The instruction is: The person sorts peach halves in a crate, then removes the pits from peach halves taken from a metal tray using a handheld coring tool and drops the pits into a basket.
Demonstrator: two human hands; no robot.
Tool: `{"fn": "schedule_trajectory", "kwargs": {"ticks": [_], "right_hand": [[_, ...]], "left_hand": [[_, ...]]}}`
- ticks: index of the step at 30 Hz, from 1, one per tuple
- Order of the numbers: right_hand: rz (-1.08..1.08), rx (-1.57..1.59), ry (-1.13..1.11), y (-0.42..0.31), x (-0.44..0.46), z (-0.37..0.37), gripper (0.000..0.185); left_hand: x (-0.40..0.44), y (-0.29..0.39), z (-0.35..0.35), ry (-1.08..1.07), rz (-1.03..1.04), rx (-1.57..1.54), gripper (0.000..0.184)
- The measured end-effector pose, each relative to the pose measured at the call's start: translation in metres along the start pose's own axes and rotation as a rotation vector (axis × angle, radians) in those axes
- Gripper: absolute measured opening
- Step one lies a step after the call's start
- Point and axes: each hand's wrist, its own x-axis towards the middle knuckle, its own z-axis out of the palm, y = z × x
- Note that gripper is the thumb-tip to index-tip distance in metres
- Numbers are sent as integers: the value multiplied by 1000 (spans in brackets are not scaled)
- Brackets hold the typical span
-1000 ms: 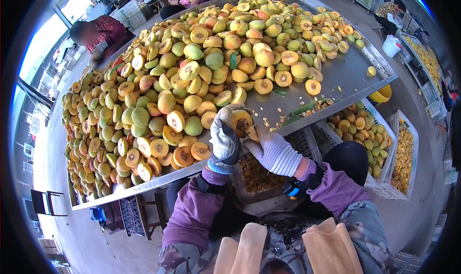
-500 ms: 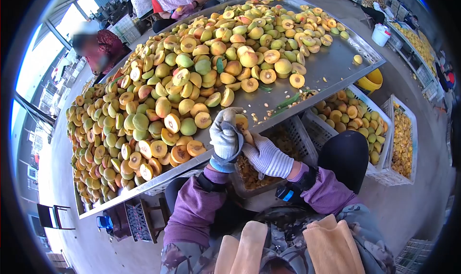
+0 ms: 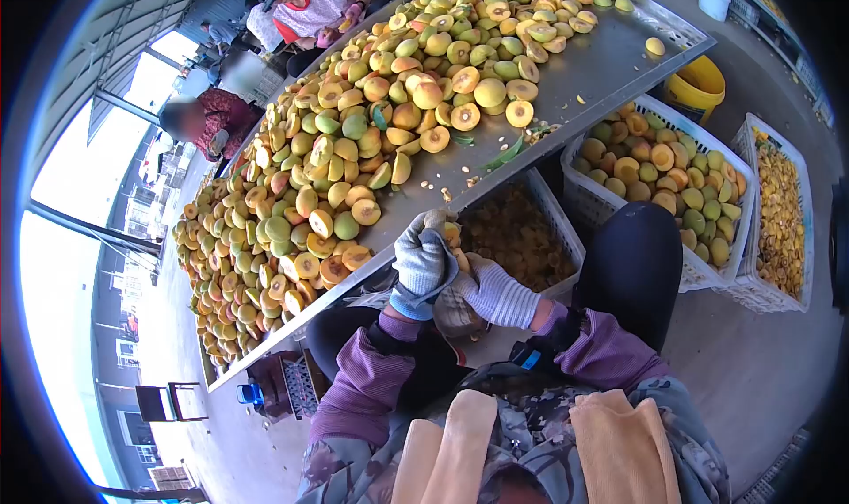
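My left hand [image 3: 419, 263], in a grey-white knit glove, is closed around a cut peach half [image 3: 452, 234], just off the front edge of the metal table [image 3: 566, 106]. Right beside it, my right hand [image 3: 500, 292], also gloved, has its fingers pressed together against the fruit's lower side. A brownish end shows between the hands; whether it is a tool or a stained glove tip, I cannot tell. A big heap of halved peaches [image 3: 354, 141] covers much of the table. Small pits [image 3: 447, 194] and a green leaf [image 3: 506, 154] lie near the edge.
Below the hands stands a crate [image 3: 579, 255] of peach scraps. To its right are a crate of peach halves [image 3: 747, 194], a crate of yellow pieces [image 3: 806, 239] and a yellow bucket [image 3: 707, 84]. Other people [image 3: 318, 9] sit across the table. A chair [image 3: 168, 402] stands left.
My view has turned, so the table and heap appear shifted and the right-hand crates show more fully. Both hands stay together at the peach half, slightly lower against the table edge.
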Motion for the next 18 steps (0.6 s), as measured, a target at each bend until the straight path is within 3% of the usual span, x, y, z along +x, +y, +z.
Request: {"fn": "schedule_trajectory", "kwargs": {"ticks": [3, 8, 12, 15, 16, 18], "right_hand": [[5, 293, -72, 2, -14, -8, 31], [52, 298, -82, 2, -27, -32, 34], [142, 377, -145, 17, -34, -44, 35], [281, 435, -214, 10, -33, -62, 33], [428, 375, -357, -5, -30, -80, 37], [284, 330, -231, 6, -26, -73, 34]], "left_hand": [[3, 23, 6, -125, -210, 133, 57], [-14, 14, 48, 83, 17, 83, 51], [-18, 27, 62, 56, -112, 357, 43], [-5, 33, 61, -10, -456, 119, 39], [1, 53, 61, -99, -554, 221, 39], [1, 21, 47, -156, -443, -86, 40]]}}
